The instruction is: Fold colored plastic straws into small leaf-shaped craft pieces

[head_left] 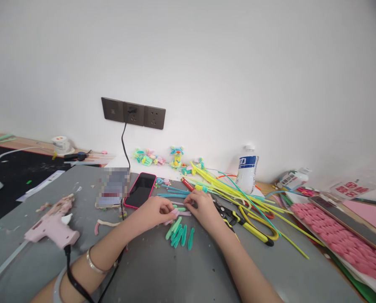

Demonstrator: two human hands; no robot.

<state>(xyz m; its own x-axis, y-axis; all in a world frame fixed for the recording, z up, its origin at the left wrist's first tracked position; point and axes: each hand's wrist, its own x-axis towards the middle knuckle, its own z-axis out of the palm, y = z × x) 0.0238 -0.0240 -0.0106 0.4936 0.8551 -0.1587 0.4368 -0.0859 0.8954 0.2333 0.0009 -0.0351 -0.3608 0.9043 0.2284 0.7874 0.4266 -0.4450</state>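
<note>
My left hand (158, 210) reaches in from the left, its thumb and fingers pinched together over short lilac and pale green pipe cleaner pieces. What lies between the fingertips is too small to make out. Opposite it, my right hand (202, 206) is curled, thumb against fingers, beside the end of a green piece; its grip is partly hidden. Just below the hands lie several folded green pipe cleaner pieces (177, 235), with one darker green piece (191, 238) a little apart. Blue pipe cleaners (172, 191) lie behind the fingers.
Wire cutters (254, 232) and long yellow pipe cleaners (238, 191) lie right of my right hand. A phone (141, 190) is behind my left forearm. At left rests a pink glue gun (54, 227) with its cord under my arm. A white bottle (247, 170) stands by the wall.
</note>
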